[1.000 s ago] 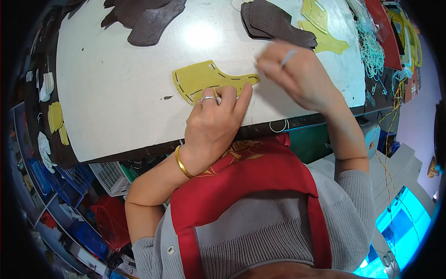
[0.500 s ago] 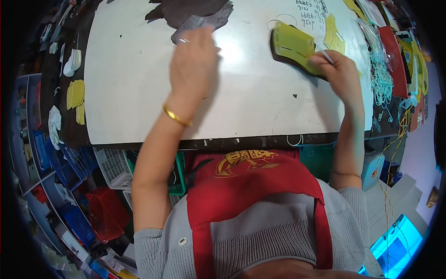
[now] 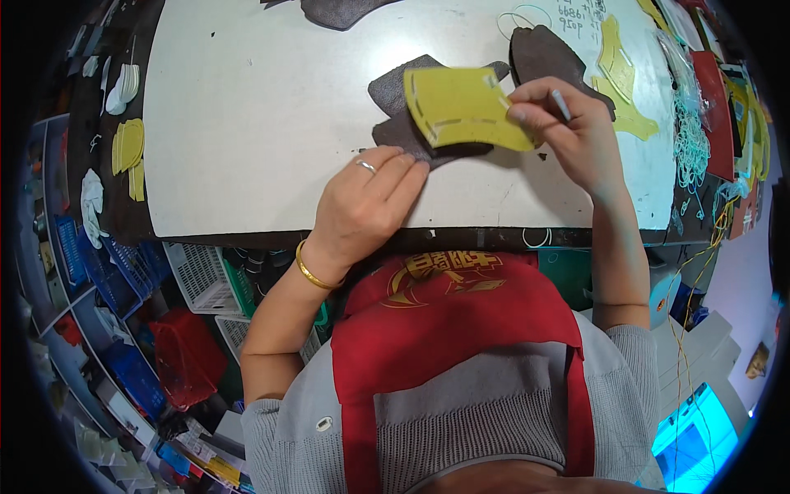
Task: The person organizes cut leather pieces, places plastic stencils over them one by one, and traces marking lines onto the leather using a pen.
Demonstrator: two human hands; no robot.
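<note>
My right hand pinches the right edge of a yellow slotted template. A pale pen-like stick also sits between its fingers. Under the template, and partly hidden by it, lies a dark brown leather piece with lobed edges. My left hand has its fingers closed together on the near left edge of that leather; the fingertips are partly hidden. Just beyond my right hand rests another dark leather piece.
More dark leather lies at the far edge of the white board. Other yellow templates are at the far right, beside tangled pale cord. Yellow pieces lie on the left. Plastic baskets stand below the board.
My left hand has come nearer, bringing a leather piece from the far pile. My right hand has moved the yellow template leftward over it, uncovering the dark leather on the right.
</note>
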